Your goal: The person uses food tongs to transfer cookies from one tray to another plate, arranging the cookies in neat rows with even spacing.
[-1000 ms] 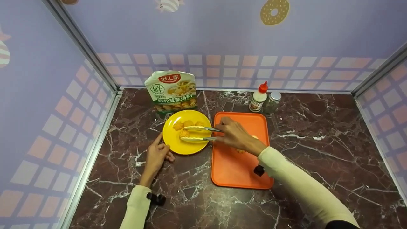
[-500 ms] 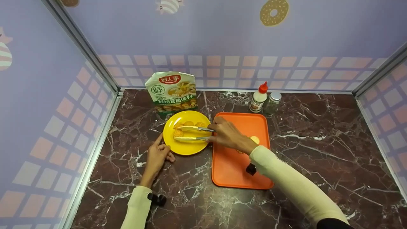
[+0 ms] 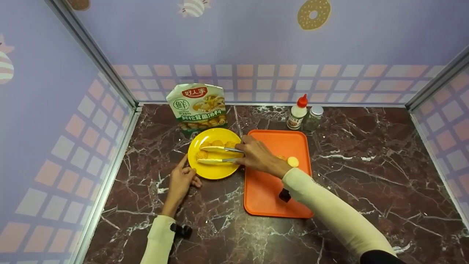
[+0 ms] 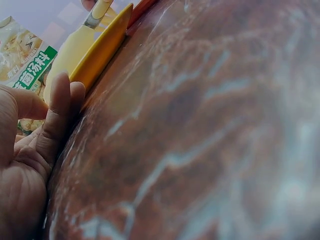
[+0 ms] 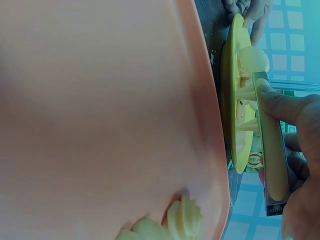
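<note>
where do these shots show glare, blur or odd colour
Head: soft glare on the marbled table, low centre; left wrist: table blurred at right, yellow plate clearer; right wrist: wall tinted blue, tray washed-out pink.

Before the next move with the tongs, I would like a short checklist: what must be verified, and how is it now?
1. Right hand grips the tongs: ok.
2. Tongs' tips over the yellow plate: ok.
3. Left hand at the plate's rim: ok.
4. Food piece between the tips released: cannot tell.
5. Orange tray free of food: not ok, pale pieces lie on it.
6. Bottle and jar upright, away from the plate: ok.
</note>
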A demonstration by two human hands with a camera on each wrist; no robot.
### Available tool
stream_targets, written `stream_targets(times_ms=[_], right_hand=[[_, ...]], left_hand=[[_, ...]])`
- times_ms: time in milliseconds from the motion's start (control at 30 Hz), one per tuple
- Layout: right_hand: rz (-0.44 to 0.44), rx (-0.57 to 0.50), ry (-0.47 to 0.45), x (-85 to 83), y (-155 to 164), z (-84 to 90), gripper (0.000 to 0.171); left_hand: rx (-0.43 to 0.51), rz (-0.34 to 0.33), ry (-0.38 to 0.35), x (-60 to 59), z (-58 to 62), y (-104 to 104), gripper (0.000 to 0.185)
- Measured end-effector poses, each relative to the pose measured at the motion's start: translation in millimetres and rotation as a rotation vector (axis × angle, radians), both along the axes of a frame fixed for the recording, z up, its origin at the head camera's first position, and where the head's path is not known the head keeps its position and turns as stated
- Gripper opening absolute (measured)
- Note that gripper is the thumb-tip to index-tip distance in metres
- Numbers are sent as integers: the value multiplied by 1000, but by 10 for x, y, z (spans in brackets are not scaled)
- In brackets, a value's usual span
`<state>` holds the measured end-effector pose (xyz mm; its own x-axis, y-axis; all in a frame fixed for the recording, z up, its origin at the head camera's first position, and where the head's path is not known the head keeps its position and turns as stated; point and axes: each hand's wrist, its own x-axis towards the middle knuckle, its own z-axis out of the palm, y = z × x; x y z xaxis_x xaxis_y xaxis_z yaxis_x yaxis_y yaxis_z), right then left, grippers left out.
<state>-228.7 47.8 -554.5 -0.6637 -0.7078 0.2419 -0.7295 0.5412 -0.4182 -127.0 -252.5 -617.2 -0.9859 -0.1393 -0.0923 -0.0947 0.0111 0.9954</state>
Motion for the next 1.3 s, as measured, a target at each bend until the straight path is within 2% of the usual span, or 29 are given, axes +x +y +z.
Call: stream_targets(times_ms=[333,667,1033,1167,1300], right_hand=[[12,-2,43,14,-72,-1,42],[4,-29,94,25,-97,-2,43],[-6,-54,156,70,104,27,40],[-30,-74,146,103,211,53,41],[-68,-92,78,145,321,89,44]], left_hand=[[-7,-17,30,1,6,-1,73],[-41,-3,-3,1,16,-1,74],[-25,3,6,-7,-1,-7,75],[-24,-6,6,-9,-2,-3,74],[-38,-9,-5,-5,7,-3,73]])
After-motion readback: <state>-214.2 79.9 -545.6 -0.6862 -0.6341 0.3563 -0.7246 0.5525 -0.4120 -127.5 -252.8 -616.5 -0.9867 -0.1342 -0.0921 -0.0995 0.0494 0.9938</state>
